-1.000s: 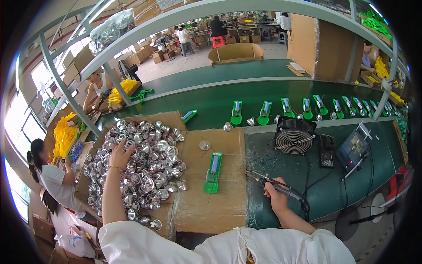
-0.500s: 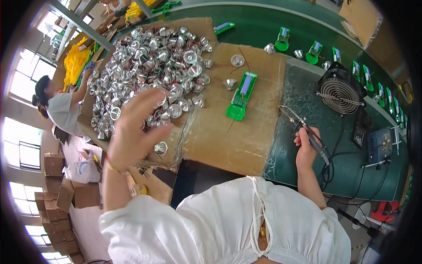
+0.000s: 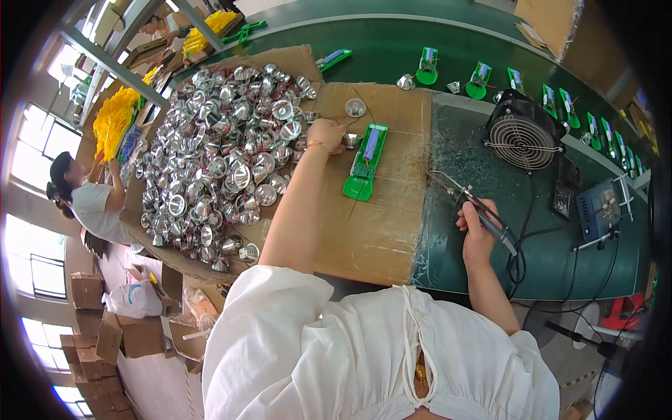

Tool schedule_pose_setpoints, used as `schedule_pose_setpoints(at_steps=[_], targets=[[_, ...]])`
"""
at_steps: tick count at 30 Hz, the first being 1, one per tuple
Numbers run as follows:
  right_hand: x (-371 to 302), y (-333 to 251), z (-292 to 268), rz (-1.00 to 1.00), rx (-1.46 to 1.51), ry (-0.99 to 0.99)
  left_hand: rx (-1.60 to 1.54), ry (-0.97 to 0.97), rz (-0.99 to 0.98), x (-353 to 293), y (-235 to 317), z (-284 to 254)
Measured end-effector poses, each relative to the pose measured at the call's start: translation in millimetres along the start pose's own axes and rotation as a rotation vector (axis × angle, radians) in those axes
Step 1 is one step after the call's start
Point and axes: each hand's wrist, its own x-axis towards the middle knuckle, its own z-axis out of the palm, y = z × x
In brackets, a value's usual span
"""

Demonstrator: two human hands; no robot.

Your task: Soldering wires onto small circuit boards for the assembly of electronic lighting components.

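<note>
My right hand (image 3: 479,222) is wrapped round the dark handle of a soldering iron (image 3: 495,228), whose metal tip end points up and left over the cardboard's edge. My left hand (image 3: 327,136) reaches across the cardboard, its fingers closed at the rim of a small silver reflector cup (image 3: 353,141). Just right of that cup lies a green plastic housing (image 3: 359,185) with a blue-violet cell and a circuit board in it; dark wires stick out at both ends. Above my left hand another reflector cup (image 3: 355,108) lies face up.
A cardboard box (image 3: 133,210) heaped with reflector cups stands at the left. Right of the cardboard sheet (image 3: 385,245) are a round-grilled fan (image 3: 522,143) and a blue soldering station (image 3: 599,211) with cables. Green housings (image 3: 478,80) line the far belt. A co-worker (image 3: 89,203) works at far left.
My left hand has swung from above the box's near side to the reflector cup beside the green housing. The right hand still holds the soldering iron. The whole view has shifted slightly.
</note>
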Motion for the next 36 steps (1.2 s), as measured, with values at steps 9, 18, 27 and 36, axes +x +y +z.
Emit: schedule_pose_setpoints(at_steps=[9,18,27,36], targets=[[3,2,-2,0.015,-0.016,0.0,-0.343,-0.144,0.289,-91,-24,-35],[-2,-4,0,0.034,-0.011,0.025,0.078,0.009,0.573,-126,-61,31],[-42,-28,5,0.097,-0.056,-0.223,-0.099,-0.079,0.458,-182,-76,28],[-48,-21,17,-0.048,-0.215,-0.28,-0.18,-0.038,0.415,-181,-73,34]])
